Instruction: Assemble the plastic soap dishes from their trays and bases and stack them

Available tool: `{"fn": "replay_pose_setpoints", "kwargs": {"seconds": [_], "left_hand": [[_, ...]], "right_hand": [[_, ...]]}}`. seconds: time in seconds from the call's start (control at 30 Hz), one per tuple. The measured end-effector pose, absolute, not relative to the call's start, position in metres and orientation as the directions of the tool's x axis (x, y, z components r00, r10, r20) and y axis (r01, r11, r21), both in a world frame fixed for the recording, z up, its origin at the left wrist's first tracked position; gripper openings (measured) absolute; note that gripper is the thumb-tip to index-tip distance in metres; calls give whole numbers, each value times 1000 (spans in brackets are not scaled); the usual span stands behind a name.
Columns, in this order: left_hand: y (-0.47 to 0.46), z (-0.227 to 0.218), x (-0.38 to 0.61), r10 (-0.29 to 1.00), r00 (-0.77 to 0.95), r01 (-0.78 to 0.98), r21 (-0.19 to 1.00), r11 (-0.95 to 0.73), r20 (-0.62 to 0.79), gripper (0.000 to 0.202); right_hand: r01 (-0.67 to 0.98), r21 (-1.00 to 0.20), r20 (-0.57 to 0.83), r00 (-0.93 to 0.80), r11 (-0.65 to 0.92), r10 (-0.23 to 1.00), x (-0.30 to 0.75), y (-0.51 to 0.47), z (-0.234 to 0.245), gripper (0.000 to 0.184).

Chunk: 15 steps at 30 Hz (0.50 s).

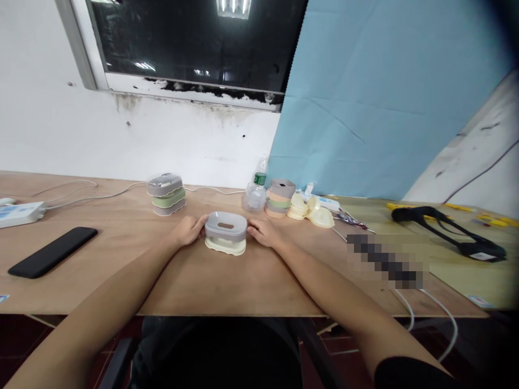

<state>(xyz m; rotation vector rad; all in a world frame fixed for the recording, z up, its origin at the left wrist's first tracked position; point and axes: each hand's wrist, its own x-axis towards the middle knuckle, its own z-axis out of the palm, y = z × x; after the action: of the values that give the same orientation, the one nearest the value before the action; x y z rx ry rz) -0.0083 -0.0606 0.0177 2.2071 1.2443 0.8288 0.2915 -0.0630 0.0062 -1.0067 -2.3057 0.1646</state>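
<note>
A small oval box (226, 233) with a grey lid and a cream base sits on the wooden table (211, 286) straight ahead of me. My left hand (187, 230) rests against its left end, fingers curled round the side. My right hand (264, 232) touches its right end in the same way. Both hands hold the box between them as it rests on the table.
A stack of similar boxes (166, 193) stands behind on the left. Grey, green and tan lids (279, 198), cream parts (310, 210) and a plastic bottle (255, 192) sit behind on the right. A black phone (52, 252) and a white power strip (18, 213) lie left; a black strap (450, 232) lies right.
</note>
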Motion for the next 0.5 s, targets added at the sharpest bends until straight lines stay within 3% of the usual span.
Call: {"fn": "replay_pose_setpoints", "kwargs": {"seconds": [0.1,0.5], "left_hand": [[-60,18,-10,855,457,624,596,-505,247,69],[-58,20,-12,787,565,726,304,-617,249,68]], "right_hand": [[649,-283,417,-579,706,700,300,-55,3,59],[738,-294,311,-527,607,791,306,-48,2,55]]}}
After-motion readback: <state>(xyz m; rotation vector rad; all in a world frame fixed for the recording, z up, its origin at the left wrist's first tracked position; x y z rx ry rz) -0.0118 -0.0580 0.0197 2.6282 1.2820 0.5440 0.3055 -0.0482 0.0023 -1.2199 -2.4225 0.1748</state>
